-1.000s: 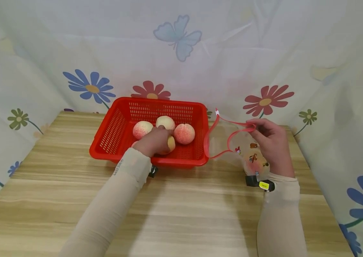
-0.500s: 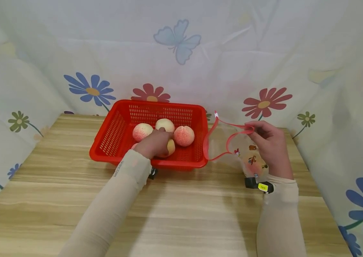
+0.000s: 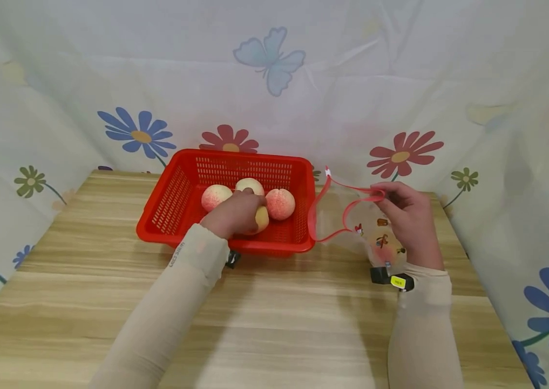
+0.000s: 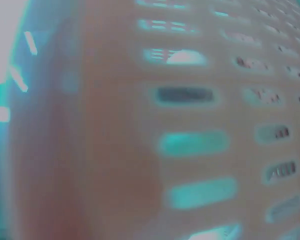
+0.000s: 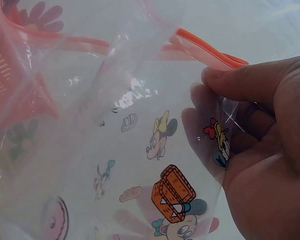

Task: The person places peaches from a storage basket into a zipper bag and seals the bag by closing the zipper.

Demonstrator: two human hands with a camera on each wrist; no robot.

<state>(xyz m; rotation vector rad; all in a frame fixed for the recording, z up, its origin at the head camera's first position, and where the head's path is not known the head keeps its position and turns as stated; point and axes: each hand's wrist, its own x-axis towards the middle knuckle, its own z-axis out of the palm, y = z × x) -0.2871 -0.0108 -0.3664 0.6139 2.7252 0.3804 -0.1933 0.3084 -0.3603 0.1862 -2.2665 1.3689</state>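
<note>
My left hand [image 3: 237,212] reaches into a red plastic basket [image 3: 303,246] and grips a yellowish peach [image 3: 262,219] near the front wall. Around it lie a pink-and-cream peach [image 3: 216,198], a pale peach [image 3: 250,186] and a pinker peach [image 3: 280,204]. Right of the basket, my right hand [image 3: 411,221] pinches the red-edged rim of a clear zip bag [image 5: 140,175] with cartoon prints, between thumb and fingers. The bag's mouth gapes toward the basket. A pinkish round shape [image 3: 387,253] shows through its lower part. The left wrist view holds only the blurred slotted basket wall [image 4: 115,150].
Basket and bag are on a wood-grain table [image 3: 274,324]. A white curtain [image 3: 342,108] printed with flowers and a butterfly stands at the back and both sides. The bag's white zip pull [image 3: 328,172] sticks up beside the basket's right rim.
My left hand and the peach in it have shifted very slightly to the right within the basket. The right hand keeps its pinch on the bag's rim, nearly still.
</note>
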